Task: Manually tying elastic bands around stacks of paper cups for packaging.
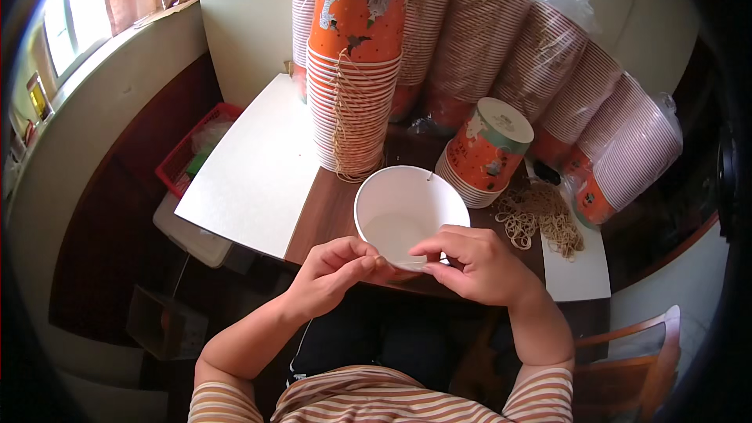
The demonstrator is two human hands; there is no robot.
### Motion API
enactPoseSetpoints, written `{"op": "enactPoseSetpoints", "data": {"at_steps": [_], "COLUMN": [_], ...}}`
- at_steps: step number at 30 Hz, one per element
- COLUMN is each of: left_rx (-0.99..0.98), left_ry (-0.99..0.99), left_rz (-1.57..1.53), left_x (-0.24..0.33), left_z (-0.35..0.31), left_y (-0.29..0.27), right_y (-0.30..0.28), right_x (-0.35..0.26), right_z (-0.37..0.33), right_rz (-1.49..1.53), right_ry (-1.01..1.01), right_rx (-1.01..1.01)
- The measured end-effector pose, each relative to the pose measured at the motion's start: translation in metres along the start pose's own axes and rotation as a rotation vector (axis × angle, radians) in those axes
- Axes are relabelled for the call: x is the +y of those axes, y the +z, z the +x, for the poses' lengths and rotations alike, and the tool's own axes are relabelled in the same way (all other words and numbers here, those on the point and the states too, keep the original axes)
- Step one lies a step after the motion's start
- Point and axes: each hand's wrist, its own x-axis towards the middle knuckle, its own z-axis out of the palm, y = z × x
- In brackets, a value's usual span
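Observation:
A white-lined paper bucket (392, 202) stands in front of me at the table's near edge, its open mouth facing up. A small dark spot, a hole or bit of cord, shows at its far rim. My left hand (337, 268) is closed at the near rim, thumb and forefinger pinched together; what they grip is hidden. Opposite it, my right hand (478, 262) pinches what looks like a thin pale cord (409, 264) over the near rim. Its forefinger reaches over the bucket's mouth.
Behind the bucket rises a tall stack of orange buckets (352, 102) hung with cords. A shorter upturned stack (486, 153) stands right of it, beside loose loops of cord (540, 215). Plastic-wrapped bucket stacks (478, 39) line the back. A wooden chair (654, 360) is at right.

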Motion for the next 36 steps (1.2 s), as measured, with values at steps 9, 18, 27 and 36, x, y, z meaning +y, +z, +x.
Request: {"op": "enactPoseSetpoints", "data": {"at_steps": [9,18,27,36], "left_rx": [0.1,0.085,0.054,0.331], "left_ry": [-0.101,-0.059,-0.042,0.461], "left_rz": [0.311,0.186,0.185,1.188], "left_x": [0.004,-0.005,-0.007,-0.01], "left_z": [0.006,-0.001,-0.002,-0.022], "left_y": [0.026,0.01,0.009,0.03], "right_y": [0.01,0.019,0.041,0.064], "right_x": [0.002,0.014,0.019,-0.007], "right_z": [0.032,0.005,0.001,-0.019], "right_rz": [0.208,-0.273,-0.184,-0.462], "right_ry": [-0.217,-0.299,-0.293,-0.305], "right_rx": [-0.047,0.443,0.276,0.368]}}
